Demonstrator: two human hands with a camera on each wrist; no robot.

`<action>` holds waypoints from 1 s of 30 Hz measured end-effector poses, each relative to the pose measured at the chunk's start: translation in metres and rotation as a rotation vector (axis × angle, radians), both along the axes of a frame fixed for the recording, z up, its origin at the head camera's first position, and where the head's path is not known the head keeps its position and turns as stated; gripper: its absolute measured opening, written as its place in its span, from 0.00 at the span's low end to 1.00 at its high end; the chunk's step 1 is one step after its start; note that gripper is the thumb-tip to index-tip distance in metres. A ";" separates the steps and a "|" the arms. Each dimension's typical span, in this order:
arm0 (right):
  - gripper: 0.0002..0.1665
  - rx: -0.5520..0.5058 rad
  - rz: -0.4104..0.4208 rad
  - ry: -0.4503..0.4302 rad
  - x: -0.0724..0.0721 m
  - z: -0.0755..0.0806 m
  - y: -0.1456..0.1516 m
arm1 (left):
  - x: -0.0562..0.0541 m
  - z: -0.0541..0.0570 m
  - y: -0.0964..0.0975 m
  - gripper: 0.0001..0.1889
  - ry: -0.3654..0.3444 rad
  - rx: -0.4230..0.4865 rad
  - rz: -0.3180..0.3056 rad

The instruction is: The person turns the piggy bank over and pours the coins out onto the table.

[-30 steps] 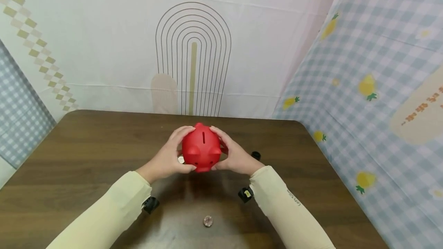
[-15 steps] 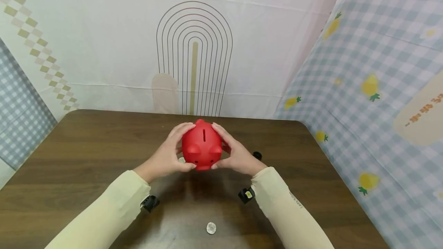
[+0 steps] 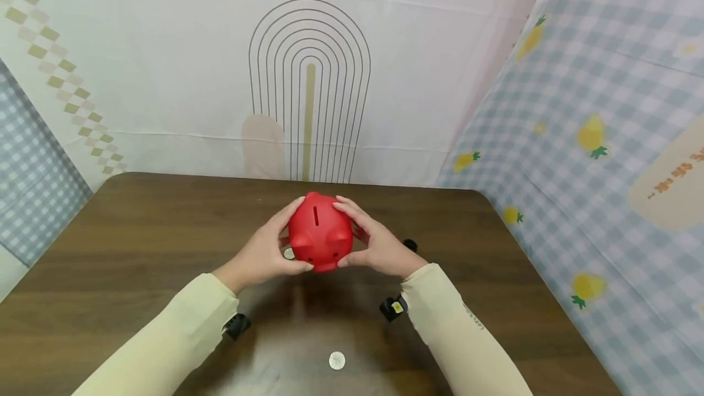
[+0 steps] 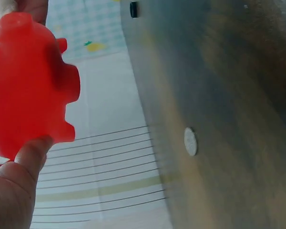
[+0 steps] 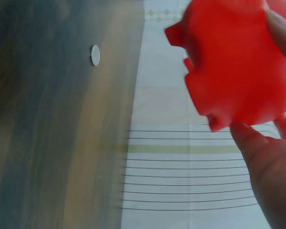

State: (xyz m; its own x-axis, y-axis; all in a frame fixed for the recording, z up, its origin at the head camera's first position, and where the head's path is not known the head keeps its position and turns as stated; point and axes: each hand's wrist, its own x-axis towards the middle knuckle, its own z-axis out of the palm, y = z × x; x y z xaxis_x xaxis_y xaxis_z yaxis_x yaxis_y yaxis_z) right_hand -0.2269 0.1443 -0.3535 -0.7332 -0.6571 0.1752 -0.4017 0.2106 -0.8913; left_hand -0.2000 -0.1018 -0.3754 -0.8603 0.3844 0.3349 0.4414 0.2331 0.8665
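A red piggy bank (image 3: 321, 231) is held between my two hands, snout toward me and coin slot on top. My left hand (image 3: 268, 250) grips its left side, thumb near the snout and fingers behind. On the opposite side my right hand (image 3: 379, 249) holds it the same way. In the left wrist view the pig's feet hang in the air beside the tabletop (image 4: 229, 95); the right wrist view shows its side (image 5: 238, 71) with fingers pressed under it. One silver coin (image 3: 289, 253) lies just beyond my left hand, and another coin (image 3: 337, 360) lies nearer me.
A small black round object (image 3: 409, 245) stands behind my right wrist, partly hidden. Black wrist cameras (image 3: 238, 326) hang below both sleeves. Patterned cloth (image 3: 385, 78) hangs along the table's back edge, with checkered cloth (image 3: 550, 139) on the right.
The piggy bank rose slightly, then tilted so its slot leans left. The front coin moved slightly right and toward me, then looks settled and brighter. Both hands keep their hold.
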 end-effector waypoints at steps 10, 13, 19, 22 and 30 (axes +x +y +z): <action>0.60 -0.041 -0.021 -0.078 0.001 -0.004 -0.009 | -0.002 0.007 -0.005 0.50 -0.034 0.024 -0.030; 0.60 -0.022 -0.031 -0.084 -0.002 -0.007 -0.008 | -0.007 0.003 -0.003 0.49 -0.085 0.046 -0.049; 0.60 -0.005 -0.044 -0.041 0.000 -0.008 0.000 | -0.005 0.000 0.004 0.49 -0.066 0.068 -0.072; 0.60 -0.021 -0.052 0.052 0.002 -0.007 0.000 | -0.004 0.005 0.005 0.49 -0.004 0.046 -0.058; 0.61 0.023 -0.064 0.010 -0.004 -0.027 -0.004 | -0.009 -0.011 0.006 0.49 -0.051 -0.038 -0.037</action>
